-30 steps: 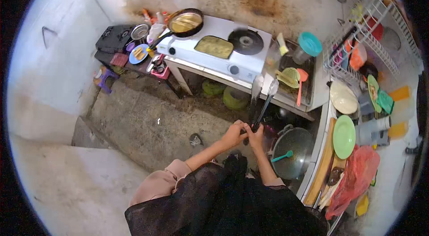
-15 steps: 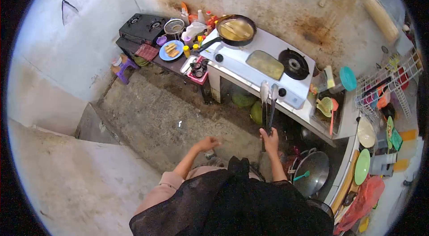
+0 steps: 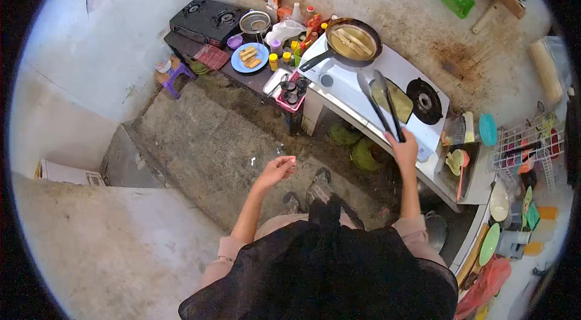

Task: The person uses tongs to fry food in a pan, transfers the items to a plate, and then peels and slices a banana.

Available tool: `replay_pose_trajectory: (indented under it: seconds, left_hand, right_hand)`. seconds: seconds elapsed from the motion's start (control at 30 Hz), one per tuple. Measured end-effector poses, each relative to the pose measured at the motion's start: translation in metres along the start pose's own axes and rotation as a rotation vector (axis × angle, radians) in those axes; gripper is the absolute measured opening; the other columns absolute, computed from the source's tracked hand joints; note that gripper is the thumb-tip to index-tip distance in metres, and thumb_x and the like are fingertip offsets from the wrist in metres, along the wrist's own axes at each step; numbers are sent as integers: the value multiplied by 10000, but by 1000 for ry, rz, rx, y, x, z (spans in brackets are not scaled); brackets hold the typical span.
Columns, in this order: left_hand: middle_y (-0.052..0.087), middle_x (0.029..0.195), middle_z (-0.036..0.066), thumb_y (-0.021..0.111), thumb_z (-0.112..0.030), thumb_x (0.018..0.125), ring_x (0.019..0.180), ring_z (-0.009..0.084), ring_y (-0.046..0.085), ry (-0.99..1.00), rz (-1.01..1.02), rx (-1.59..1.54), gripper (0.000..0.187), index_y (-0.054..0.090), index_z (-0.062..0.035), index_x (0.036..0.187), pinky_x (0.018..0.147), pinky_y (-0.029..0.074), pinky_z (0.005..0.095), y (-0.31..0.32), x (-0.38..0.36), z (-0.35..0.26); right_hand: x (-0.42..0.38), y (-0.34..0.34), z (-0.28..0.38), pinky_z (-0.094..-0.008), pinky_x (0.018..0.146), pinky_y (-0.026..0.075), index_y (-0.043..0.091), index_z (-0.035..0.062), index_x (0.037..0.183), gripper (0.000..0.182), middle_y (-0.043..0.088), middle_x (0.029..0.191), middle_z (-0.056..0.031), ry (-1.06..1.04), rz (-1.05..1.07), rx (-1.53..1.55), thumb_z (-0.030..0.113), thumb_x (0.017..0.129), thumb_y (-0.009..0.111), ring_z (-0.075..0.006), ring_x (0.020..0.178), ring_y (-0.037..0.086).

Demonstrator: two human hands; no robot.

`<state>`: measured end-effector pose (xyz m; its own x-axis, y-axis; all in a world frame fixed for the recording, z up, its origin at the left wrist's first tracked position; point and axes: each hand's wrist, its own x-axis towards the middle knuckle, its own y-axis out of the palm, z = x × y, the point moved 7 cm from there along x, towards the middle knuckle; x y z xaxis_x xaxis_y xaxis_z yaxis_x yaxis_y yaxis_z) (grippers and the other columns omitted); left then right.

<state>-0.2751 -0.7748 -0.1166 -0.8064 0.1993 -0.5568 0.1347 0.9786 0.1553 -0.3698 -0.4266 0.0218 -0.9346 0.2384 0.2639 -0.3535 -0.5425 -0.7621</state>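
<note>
A pair of metal tongs with black handles (image 3: 396, 115) is in my right hand (image 3: 404, 149). Its two arms stand apart, with nothing between the tips. The tips reach over the white stove (image 3: 346, 91), short of the frying pan (image 3: 353, 42). Several long, pale golden rolls (image 3: 354, 41) lie in oil in that pan, on the far burner. My left hand (image 3: 277, 172) hangs above the floor with loosely curled fingers, holding nothing visible. Left of the stove, a blue plate (image 3: 261, 55) carries several fried rolls (image 3: 249, 55).
A bare burner (image 3: 425, 101) is at the stove's right. Bottles, a strainer (image 3: 255, 21) and a pink basket (image 3: 293, 93) crowd the low table. A black two-burner stove (image 3: 209, 21) stands behind. To the right are a sink (image 3: 452, 182) and a dish rack (image 3: 525, 149).
My right hand has moved forward and right, carrying the tongs over the stove, and their arms have spread apart. My left hand has risen slightly. The camera view has shifted.
</note>
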Motion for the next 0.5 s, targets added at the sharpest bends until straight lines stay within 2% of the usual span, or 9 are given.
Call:
replay_pose_trajectory:
  seconds: [0.03,0.17,0.33,0.5]
  left_hand:
    - [544,1072,65,507,-342,864,908,150,548,13,7,-16,421,467,-60,1175,781,440,277,-1,3,-5]
    - [549,1054,59,509,-333,864,889,138,545,2,18,3,416,469,-53,1169,776,438,265,-6,29,-26]
    - [554,1002,43,521,-303,858,853,124,538,113,-19,39,394,483,-44,1153,747,435,249,-23,93,-72]
    - [563,941,29,530,-285,853,826,106,533,138,-166,-9,365,508,-33,1116,699,431,238,-34,168,-127]
  right_hand:
    - [25,11,-14,-368,686,430,617,9,892,515,589,796,-152,66,88,-105,446,632,700,-318,791,562]
    - [101,19,32,-392,720,441,575,9,989,549,565,912,-160,-181,53,-321,423,644,681,-332,810,566]
    - [199,78,43,-385,628,496,531,17,970,506,526,952,-146,-292,155,-590,377,649,683,-313,777,590]
    - [268,136,34,-358,599,508,519,17,977,496,511,925,-126,-396,270,-747,342,648,698,-283,715,601]
